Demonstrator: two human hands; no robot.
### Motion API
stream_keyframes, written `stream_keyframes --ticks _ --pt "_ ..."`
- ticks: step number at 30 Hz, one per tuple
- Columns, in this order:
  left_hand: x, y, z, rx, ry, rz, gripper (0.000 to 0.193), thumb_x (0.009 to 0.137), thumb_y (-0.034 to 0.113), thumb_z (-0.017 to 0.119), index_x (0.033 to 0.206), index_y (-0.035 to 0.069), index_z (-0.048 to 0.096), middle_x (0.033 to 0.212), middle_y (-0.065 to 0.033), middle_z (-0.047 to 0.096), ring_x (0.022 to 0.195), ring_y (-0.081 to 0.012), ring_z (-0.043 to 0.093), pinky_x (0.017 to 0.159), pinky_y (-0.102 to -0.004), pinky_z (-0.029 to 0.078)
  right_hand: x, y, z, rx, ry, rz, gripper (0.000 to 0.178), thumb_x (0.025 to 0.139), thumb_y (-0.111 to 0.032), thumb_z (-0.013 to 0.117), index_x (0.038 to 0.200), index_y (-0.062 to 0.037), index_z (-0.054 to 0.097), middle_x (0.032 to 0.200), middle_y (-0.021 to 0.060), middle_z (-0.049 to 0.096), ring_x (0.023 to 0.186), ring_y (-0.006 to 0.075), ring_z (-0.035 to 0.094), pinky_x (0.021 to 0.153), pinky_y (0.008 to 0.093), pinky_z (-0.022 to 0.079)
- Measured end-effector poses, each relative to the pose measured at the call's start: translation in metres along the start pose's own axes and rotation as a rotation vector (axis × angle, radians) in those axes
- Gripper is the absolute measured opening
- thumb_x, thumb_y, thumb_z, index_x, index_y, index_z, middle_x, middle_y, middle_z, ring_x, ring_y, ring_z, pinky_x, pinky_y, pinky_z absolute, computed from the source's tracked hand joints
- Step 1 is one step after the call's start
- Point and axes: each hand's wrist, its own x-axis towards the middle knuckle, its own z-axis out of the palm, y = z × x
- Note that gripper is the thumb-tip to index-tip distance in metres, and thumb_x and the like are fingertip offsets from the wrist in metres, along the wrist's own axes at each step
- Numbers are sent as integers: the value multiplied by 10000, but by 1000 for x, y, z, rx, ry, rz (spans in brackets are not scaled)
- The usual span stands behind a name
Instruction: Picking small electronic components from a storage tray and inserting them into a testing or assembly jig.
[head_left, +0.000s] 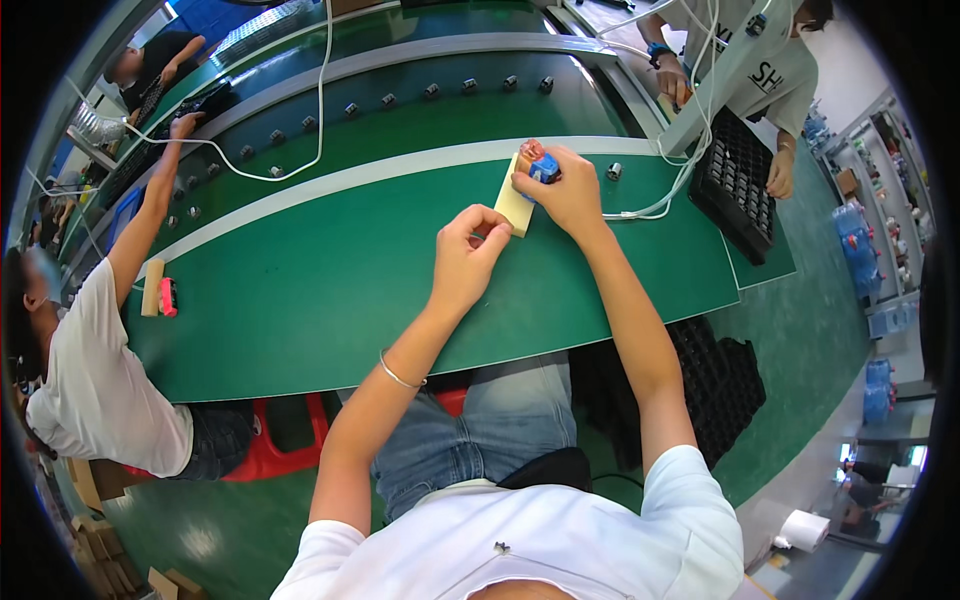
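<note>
A long pale yellow block (514, 209) lies slantwise near the far edge of the green worktable. The fingers of my left hand (468, 252) are closed at its near left edge, thumb and forefinger pinched against it. My right hand (572, 190) grips a small blue and red gadget (541, 166) over the block's far end. The gadget's exact kind cannot be made out, and my fingers cover part of it. A small metallic part (613, 171) stands on the table to the right of my right hand.
Beyond the table's pale rail, several small parts (432, 91) sit in a row on a green conveyor. White cables (655, 210) hang down at the right. A co-worker handles a black tray (735, 185) there. Another sits left, near a pink gadget (168, 297) and a tan block (152, 287).
</note>
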Motion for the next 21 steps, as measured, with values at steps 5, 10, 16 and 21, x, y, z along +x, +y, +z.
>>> stream_keyframes --ticks 5,10,16,21 --pt "-4 5 4 -136 -26 10 121 903 104 652 882 -14 663 786 -22 650 703 -72 566 652 -237 465 -10 4 3 0 23 40 385 741 -353 822 943 -37 731 900 111 677 751 307 667 669 386 514" --pt "-7 8 2 -131 -120 -41 127 946 111 642 921 -13 658 845 -22 639 753 -71 568 687 -218 463 -14 0 4 39 50 10 416 752 -337 820 1007 -23 721 937 116 683 766 302 677 700 377 535" --pt "-6 8 4 -117 -150 -59 132 932 114 639 913 -15 661 807 -9 635 725 -61 553 664 -218 450 -26 8 4 151 20 10 411 805 -276 793 1081 -6 654 904 111 679 742 236 661 701 334 528" --pt "-8 7 6 -128 -145 -57 134 915 119 647 901 -13 663 778 7 631 700 -47 538 643 -218 440 -27 7 5 65 9 -10 413 816 -262 785 1094 7 641 931 142 699 826 264 696 759 358 540"
